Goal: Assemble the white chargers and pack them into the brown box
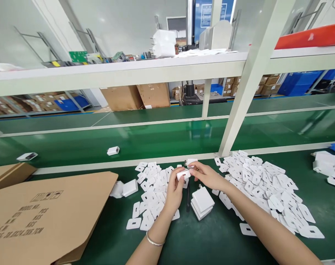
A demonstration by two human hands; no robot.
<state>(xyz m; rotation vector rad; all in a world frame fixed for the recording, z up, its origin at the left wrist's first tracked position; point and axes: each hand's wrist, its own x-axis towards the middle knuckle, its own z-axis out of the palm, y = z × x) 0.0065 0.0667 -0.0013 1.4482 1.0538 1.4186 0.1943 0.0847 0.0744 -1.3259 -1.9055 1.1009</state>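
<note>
My left hand is closed around a white charger, whose end face with a dark slot is turned towards me. My right hand reaches in from the right, its bent fingertips at the charger's right edge. Below the hands lies a small stack of white chargers, with a dark pen-like stick beside it. Another white charger rests just behind my fingers. Left of my hands spreads a heap of thin white plates with slots; a larger heap of plates lies under and beyond my right forearm.
A cardboard box takes up the left front. Single chargers lie on the green conveyor belt behind the rail. A slanted white post rises at right behind the bench, carrying a shelf. White pieces sit far right.
</note>
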